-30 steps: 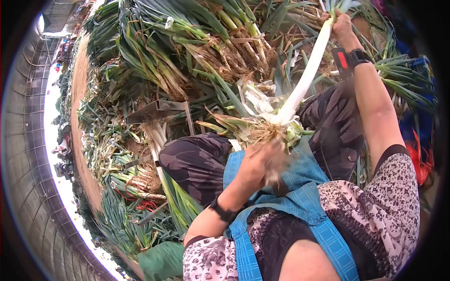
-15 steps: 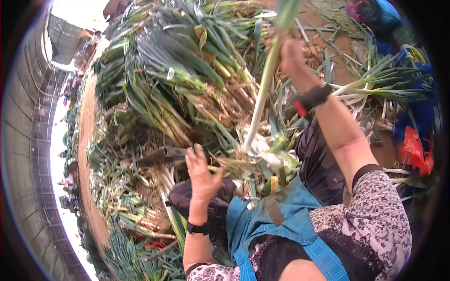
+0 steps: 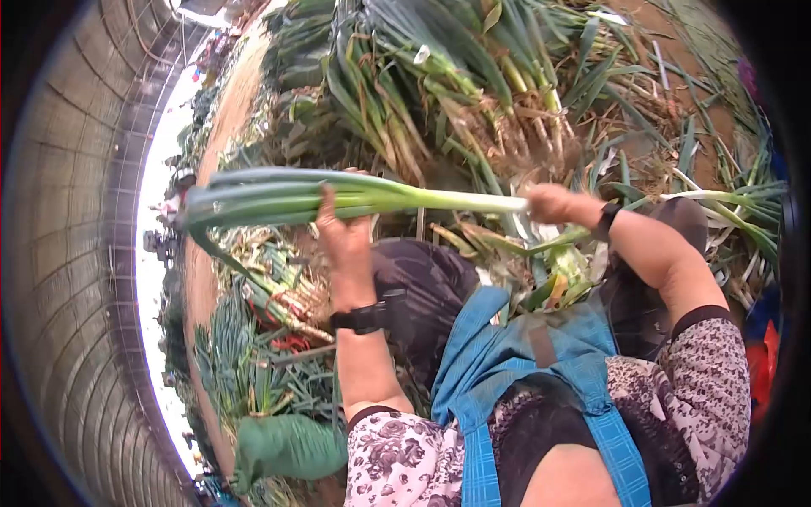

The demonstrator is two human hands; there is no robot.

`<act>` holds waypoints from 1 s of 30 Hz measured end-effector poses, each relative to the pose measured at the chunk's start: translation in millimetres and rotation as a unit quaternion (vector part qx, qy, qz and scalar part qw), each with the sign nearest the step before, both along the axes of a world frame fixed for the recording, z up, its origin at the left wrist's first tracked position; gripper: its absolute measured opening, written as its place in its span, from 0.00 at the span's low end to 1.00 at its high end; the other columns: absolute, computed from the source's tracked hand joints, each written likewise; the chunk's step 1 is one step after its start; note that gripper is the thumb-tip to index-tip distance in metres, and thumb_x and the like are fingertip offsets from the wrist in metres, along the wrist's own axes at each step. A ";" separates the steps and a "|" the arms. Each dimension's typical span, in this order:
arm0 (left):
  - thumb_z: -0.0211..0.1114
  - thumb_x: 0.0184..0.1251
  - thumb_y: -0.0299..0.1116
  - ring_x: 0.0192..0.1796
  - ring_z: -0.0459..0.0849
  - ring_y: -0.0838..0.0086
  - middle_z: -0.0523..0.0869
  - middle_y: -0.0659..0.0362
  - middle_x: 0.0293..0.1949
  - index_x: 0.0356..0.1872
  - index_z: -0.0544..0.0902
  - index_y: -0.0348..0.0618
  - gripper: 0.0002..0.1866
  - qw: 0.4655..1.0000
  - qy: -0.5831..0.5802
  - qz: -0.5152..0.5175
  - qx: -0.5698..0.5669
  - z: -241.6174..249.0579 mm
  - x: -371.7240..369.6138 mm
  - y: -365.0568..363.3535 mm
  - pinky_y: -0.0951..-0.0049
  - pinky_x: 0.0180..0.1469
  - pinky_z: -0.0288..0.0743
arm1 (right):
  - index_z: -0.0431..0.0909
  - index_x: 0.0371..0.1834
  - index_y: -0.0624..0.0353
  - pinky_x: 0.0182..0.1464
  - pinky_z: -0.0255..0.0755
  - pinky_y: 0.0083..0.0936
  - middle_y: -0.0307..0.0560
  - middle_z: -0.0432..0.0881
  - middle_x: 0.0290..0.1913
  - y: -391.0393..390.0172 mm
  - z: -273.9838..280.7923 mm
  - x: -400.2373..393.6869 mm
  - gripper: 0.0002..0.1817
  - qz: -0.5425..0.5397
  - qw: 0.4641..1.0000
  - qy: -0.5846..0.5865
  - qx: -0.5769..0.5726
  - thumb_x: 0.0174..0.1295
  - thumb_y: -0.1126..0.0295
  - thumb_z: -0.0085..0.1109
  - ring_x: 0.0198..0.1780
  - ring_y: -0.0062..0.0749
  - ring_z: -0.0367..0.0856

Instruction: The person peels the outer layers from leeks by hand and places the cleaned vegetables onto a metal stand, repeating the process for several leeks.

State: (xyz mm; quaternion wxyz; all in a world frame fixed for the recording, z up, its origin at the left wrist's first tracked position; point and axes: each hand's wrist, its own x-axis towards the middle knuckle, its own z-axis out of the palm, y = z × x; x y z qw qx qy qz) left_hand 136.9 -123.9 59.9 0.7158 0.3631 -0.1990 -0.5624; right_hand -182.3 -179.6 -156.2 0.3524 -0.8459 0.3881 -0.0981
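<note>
A long leek (image 3: 422, 198) lies level across the front of my body, its green leaves to the left and its white shank to the right. My left hand (image 3: 342, 224) is closed round the leafy part, thumb in front and fingers mostly hidden behind. At the white end, my right hand (image 3: 553, 205) is closed on the leek, slightly blurred; the root tip is hidden there. Below the shank, loose peeled leaves (image 3: 566, 275) lie between my knees.
Bundles of untrimmed leeks (image 3: 498, 76) with soil on their roots are heaped ahead. More leeks (image 3: 245, 346) lie to the left beside a green sack (image 3: 291, 448). White-stemmed leeks (image 3: 735, 203) rest at the right, near a red bag (image 3: 763, 372).
The leek has swung from upright in my right hand to level. My left hand, open and apart from it before, now grips its leaves. My view has shifted left.
</note>
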 end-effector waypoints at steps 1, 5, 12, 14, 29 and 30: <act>0.72 0.53 0.30 0.55 0.76 0.50 0.78 0.43 0.51 0.56 0.70 0.34 0.29 0.997 0.019 0.072 -0.015 1.8 28.9 17.8 0.45 0.62 0.69 | 0.80 0.35 0.53 0.38 0.76 0.39 0.53 0.82 0.32 -4.8 -9.4 -26.8 0.10 -0.039 0.998 -0.014 0.041 0.46 0.71 0.62 0.35 0.50 0.81; 0.72 0.53 0.31 0.58 0.75 0.51 0.78 0.47 0.53 0.57 0.72 0.38 0.29 0.953 -0.034 0.295 -0.052 20.2 117.9 96.3 0.39 0.64 0.65 | 0.82 0.28 0.58 0.42 0.75 0.37 0.53 0.82 0.31 -49.9 -96.0 -124.8 0.08 -0.101 0.986 0.122 -0.055 0.53 0.66 0.56 0.39 0.47 0.82; 0.57 0.67 0.51 0.60 0.73 0.52 0.75 0.47 0.58 0.58 0.70 0.33 0.30 0.883 -0.073 0.464 0.005 -19.0 224.8 252.0 0.43 0.64 0.64 | 0.82 0.35 0.65 0.46 0.74 0.40 0.62 0.82 0.36 -51.8 -44.4 -90.0 0.13 -0.244 0.962 0.085 0.087 0.57 0.64 0.58 0.43 0.54 0.80; 0.54 0.68 0.54 0.61 0.72 0.52 0.74 0.48 0.59 0.60 0.68 0.33 0.33 0.868 -0.004 0.496 0.004 -53.5 242.2 282.6 0.44 0.63 0.64 | 0.82 0.35 0.65 0.44 0.75 0.40 0.62 0.82 0.35 -40.8 -48.7 -74.3 0.13 -0.138 0.982 0.131 -0.014 0.56 0.65 0.58 0.41 0.53 0.81; 0.50 0.68 0.29 0.61 0.73 0.58 0.73 0.44 0.59 0.59 0.69 0.27 0.21 0.754 -0.547 0.183 -0.313 84.6 43.3 67.5 0.64 0.62 0.69 | 0.79 0.48 0.63 0.45 0.77 0.30 0.53 0.84 0.41 -53.6 46.1 -5.2 0.15 -0.241 0.952 -0.185 -0.022 0.58 0.70 0.61 0.41 0.37 0.84; 0.50 0.68 0.31 0.61 0.73 0.57 0.73 0.44 0.60 0.59 0.70 0.27 0.22 0.764 -0.520 0.195 -0.328 92.0 30.9 58.5 0.64 0.62 0.69 | 0.79 0.50 0.63 0.46 0.77 0.24 0.48 0.85 0.42 -57.3 89.2 2.2 0.16 -0.242 0.921 -0.278 -0.125 0.58 0.72 0.63 0.41 0.29 0.83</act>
